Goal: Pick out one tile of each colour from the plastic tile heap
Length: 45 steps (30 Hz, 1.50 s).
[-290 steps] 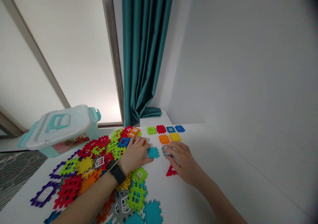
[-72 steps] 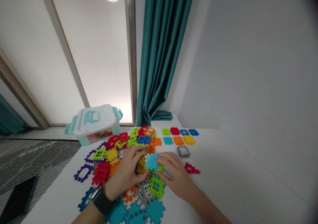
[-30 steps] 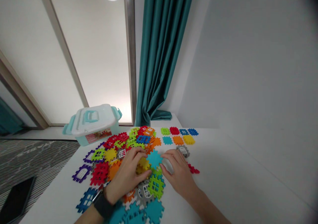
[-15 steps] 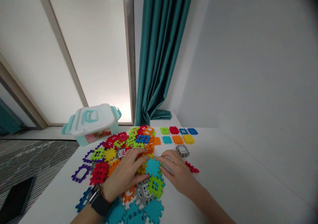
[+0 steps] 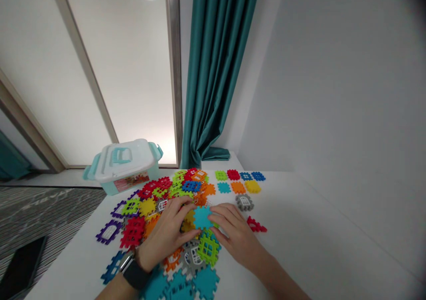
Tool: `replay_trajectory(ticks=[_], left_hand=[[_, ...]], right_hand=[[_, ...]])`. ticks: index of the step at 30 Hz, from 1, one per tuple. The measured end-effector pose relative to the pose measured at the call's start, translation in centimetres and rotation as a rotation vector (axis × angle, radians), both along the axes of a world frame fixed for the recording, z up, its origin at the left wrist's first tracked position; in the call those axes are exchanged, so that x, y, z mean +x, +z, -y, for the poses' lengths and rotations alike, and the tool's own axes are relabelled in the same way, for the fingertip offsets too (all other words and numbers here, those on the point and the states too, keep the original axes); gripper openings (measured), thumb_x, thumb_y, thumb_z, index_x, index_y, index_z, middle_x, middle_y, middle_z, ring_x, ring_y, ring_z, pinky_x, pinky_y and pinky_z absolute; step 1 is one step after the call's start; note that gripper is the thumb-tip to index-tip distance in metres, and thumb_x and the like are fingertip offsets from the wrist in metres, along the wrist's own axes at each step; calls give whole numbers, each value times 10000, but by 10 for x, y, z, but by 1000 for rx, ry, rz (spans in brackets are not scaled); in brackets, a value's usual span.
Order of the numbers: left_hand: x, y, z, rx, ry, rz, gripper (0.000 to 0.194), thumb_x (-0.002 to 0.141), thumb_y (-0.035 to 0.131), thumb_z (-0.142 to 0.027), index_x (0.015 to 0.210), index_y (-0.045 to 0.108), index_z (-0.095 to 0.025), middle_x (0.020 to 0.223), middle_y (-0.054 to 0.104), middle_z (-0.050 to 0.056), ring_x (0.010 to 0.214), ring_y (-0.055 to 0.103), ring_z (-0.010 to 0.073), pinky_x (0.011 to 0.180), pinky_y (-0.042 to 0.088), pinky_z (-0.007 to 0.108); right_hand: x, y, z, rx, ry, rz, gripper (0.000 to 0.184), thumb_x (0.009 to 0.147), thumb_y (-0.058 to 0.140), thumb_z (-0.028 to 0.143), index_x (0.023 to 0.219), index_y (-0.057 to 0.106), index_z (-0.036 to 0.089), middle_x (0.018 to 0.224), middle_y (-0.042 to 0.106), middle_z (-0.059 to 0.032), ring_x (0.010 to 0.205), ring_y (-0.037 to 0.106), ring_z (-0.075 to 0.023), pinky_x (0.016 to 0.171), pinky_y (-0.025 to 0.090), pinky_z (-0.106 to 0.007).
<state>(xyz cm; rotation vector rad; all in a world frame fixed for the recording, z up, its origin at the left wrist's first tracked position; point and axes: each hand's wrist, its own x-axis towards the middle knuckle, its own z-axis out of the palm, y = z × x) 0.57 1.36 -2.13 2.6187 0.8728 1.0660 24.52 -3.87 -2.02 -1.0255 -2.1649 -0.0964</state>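
Observation:
A cyan square building tile (image 5: 202, 218) with notched edges is between my two hands, above the pile. My left hand (image 5: 168, 226), with a dark watch on its wrist, has its index finger at the tile's upper left edge and its thumb near the lower edge. On the other side, the curled fingers of my right hand (image 5: 234, 233) grip the tile's right edge. Just below it lie a lime green lattice tile (image 5: 208, 249) and a grey window tile (image 5: 191, 258). Yellow tiles (image 5: 188, 222) are partly hidden behind my left fingers.
Mixed tiles, among them a red stack (image 5: 133, 232), spread across the white table (image 5: 293, 246). Two short rows of tiles, including a yellow one (image 5: 252, 186), lie at the back. A lidded box (image 5: 128, 162) stands back left. Red tiles (image 5: 256, 225) lie right of my right hand.
The cyan tile has shifted slightly left and away from me. My right hand's fingers have closed in on its right edge, and my left hand has moved a little left.

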Motion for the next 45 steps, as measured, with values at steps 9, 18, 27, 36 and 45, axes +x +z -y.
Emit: replay_trajectory(ticks=[9,18,27,36,45], left_hand=[[0,-2,-1,-16,11,3,480,852,780,-315,1276,564,-258,1302,578,115,1202,568,309,1017,516,491],[0,-4,-2,-42,10,19,494,827,796,-315,1266,575,-259,1293,578,107,1203,567,306,1027,510,489],[4,4,-2,-300,-99,154,291,884,740,-343,1146,644,-258,1257,570,99,1210,578,274,1045,503,453],[11,11,3,-475,-125,247,111,957,618,-294,875,666,-237,1137,622,68,1113,623,229,1043,488,433],[10,13,2,-622,-144,287,248,983,580,-377,812,653,-212,1113,636,70,1071,642,229,971,519,413]], right_hand=[[-2,3,1,33,-5,1,189,977,570,151,1128,637,244,1158,703,-97,1083,644,-261,926,568,-471],[-1,2,1,24,-17,-16,181,976,570,154,1111,643,250,1157,700,-95,1074,645,-258,926,562,-470],[-1,1,2,72,-25,-118,167,968,575,136,1050,659,255,1106,712,-82,1048,655,-245,918,553,-452],[-7,-7,-6,-278,-128,-645,147,930,624,302,807,620,221,1001,666,-72,962,660,-227,849,549,-366],[-10,-9,-9,-488,-64,-754,318,955,577,413,714,593,207,933,627,-60,836,637,-192,692,544,-287]])
